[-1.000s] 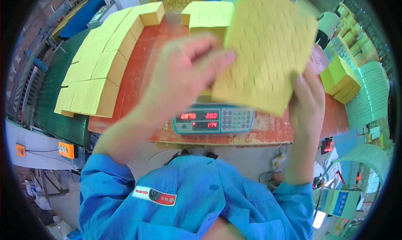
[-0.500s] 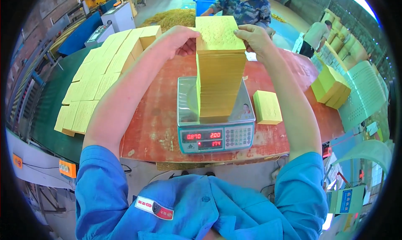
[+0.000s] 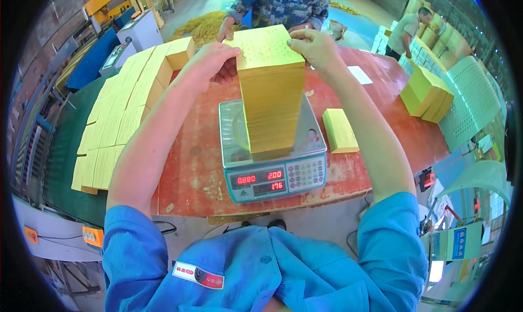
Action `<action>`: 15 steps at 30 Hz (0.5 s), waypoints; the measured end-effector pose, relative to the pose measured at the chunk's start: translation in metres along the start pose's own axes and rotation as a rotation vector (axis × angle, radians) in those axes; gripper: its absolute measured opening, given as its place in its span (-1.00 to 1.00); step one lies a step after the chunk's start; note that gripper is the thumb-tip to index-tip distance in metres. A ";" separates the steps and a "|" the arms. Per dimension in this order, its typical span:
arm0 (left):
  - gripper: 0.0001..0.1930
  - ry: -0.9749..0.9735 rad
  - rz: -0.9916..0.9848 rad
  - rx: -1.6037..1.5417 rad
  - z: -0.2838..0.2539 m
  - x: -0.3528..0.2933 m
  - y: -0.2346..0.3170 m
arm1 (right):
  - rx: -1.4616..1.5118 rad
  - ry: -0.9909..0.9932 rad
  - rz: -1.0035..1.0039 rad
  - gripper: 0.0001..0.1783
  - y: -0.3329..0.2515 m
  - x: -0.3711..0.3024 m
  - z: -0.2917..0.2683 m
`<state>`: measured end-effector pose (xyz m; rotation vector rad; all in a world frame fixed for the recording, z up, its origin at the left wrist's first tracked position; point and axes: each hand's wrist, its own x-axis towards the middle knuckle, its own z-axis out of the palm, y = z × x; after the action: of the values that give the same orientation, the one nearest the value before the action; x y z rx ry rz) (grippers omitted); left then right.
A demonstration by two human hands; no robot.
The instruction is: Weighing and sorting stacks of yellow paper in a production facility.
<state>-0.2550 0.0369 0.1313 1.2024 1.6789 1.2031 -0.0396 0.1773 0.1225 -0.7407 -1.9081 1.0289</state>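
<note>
A tall stack of yellow paper sheets [image 3: 272,105] stands upright on the pan of a teal digital scale [image 3: 275,178], whose red display is lit. Small dimples pattern its top face. My left hand [image 3: 214,64] is at the stack's upper left corner, thumb and forefinger on the edge, other fingers curled. At the upper right edge, my right hand [image 3: 317,49] pinches the top sheets between thumb and forefinger. A shorter yellow paper block [image 3: 340,130] lies on the red table right of the scale, under my right forearm.
Rows of yellow paper blocks [image 3: 117,113] cover the green surface [image 3: 60,148] on the left. More blocks [image 3: 427,97] stand at the table's right, beside a perforated green chair back [image 3: 473,102]. A co-worker in camouflage [image 3: 278,7] is across the red table [image 3: 188,165]; another person [image 3: 404,31] is farther back.
The top layer, which overhung the stack earlier, now sits flush with it. The scale's display reading has changed. The far co-worker's hand shows at the table, and my view has shifted slightly.
</note>
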 end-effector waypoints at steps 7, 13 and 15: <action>-0.72 0.067 0.086 -0.010 0.012 -0.010 -0.008 | -0.169 0.112 -0.125 -0.59 0.015 -0.010 0.004; -0.70 0.133 0.167 -0.030 0.014 -0.011 -0.015 | -0.044 0.102 -0.053 -0.55 0.013 -0.011 0.006; -0.67 0.222 0.215 -0.096 0.009 -0.013 -0.028 | 0.001 0.125 -0.016 -0.53 0.014 -0.009 -0.002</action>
<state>-0.2503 0.0235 0.1022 1.2517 1.6586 1.5814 -0.0325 0.1777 0.1080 -0.7705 -1.8036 0.9517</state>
